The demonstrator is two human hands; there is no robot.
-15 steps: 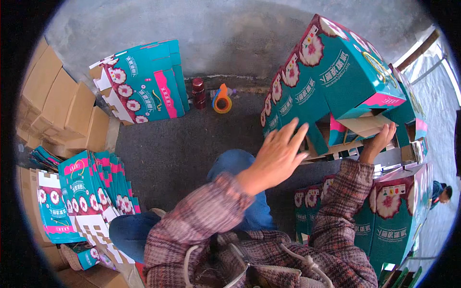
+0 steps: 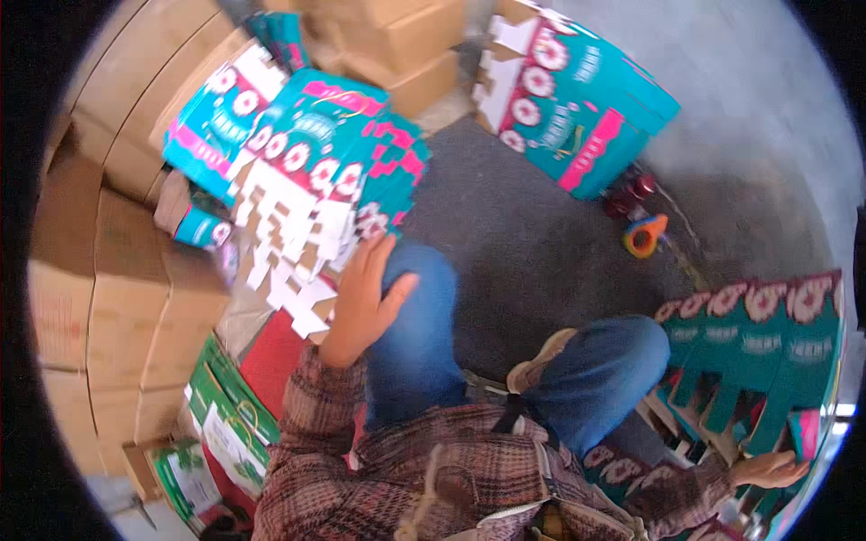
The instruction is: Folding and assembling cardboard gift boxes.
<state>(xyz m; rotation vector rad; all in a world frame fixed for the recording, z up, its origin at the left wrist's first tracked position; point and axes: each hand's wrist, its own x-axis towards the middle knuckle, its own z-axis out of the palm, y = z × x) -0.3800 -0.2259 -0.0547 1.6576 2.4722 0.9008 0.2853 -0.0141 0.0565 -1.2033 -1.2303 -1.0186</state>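
My left hand (image 2: 372,293) is open with nothing in it, its fingers stretched out over my left knee. Just beyond the fingertips lies a pile of flattened teal cartons (image 2: 311,131) with pink bands, round fruit pictures and white notched flaps. Far to the right, my right hand (image 2: 769,471) reaches against a row of teal boxes (image 2: 767,347) with flaps and openings. Blur hides whether its fingers grip a box edge or only rest on it.
Brown cardboard boxes (image 2: 135,298) are stacked along the left. Another flat teal carton stack (image 2: 577,108) leans at the far wall, near a dark red bottle (image 2: 639,185) and an orange tape dispenser (image 2: 644,236). Green printed bags (image 2: 230,406) lie at lower left.
The view has swung left, so the boxes now sit at lower right. My left hand has left them and moved over to the flattened cartons. My right hand remains by the boxes.
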